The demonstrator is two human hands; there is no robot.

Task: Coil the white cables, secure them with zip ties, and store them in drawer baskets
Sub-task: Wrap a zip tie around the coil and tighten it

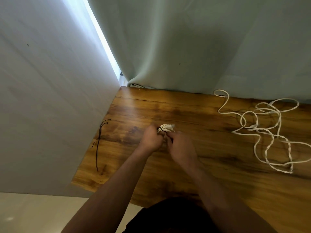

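Two bare forearms reach into view from the bottom edge, with no sleeves, watch, bracelets or rings visible on them. The left hand (150, 138) and right hand (182, 148) are bare, without gloves. At the bottom centre, between the arms, a patch of plain black clothing (168, 217) shows, dark and without any visible print or markings.

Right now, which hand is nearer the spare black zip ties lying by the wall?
Left. The left hand grips the coiled cable bundle, apart from the spare black zip ties on its outer side; the right hand sits farther away, beyond the left.
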